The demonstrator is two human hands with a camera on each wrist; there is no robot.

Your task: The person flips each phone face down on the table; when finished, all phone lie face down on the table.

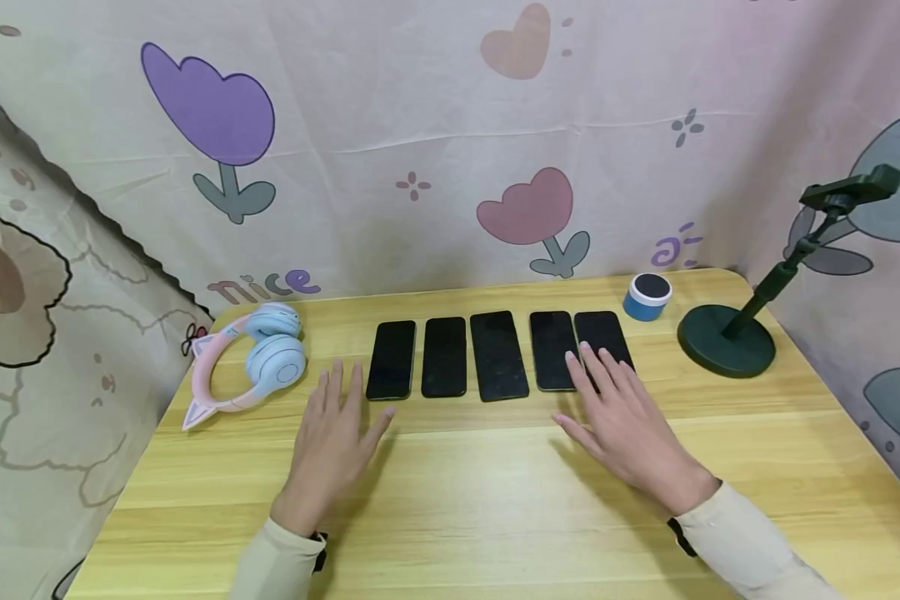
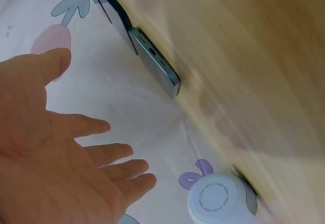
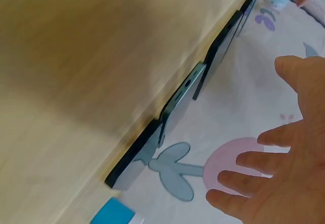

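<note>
5 phones: a row of 5 dark phones lies screen-up across the far half of the wooden table [image 1: 450, 500], long sides parallel, none overlapping.
Phone 1 [image 1: 392, 359]: the row's 9 o'clock end, just at 3 o'clock of the left fingertips; in the left wrist view its bottom edge with the port shows.
Phone 2 [image 1: 444, 356]: just beside phone 1, a narrow gap between them.
Phone 3 [image 1: 498, 355]: the middle of the row, the largest of the 5.
Phone 4 [image 1: 552, 350]: at 3 o'clock of phone 3; the right hand's fingertips reach over its near end.
Phone 5 [image 1: 598, 335]: the 3 o'clock end, its near part hidden under the right fingers.
Left hand [image 1: 332, 437]: fingers straight and spread, palm down over the table, holding nothing; touching the wood or hovering cannot be told.
Right hand [image 1: 622, 421]: fingers straight and apart, gripping nothing; contact with the phones cannot be told.
Headphones [image 1: 251, 367]: pink and blue, cat-eared, at 9 o'clock of the row.
Small speaker [image 1: 647, 297]: blue and white, at 1 o'clock of phone 5.
Phone stand [image 1: 727, 340]: dark round base, at 3 o'clock of the speaker.
</note>
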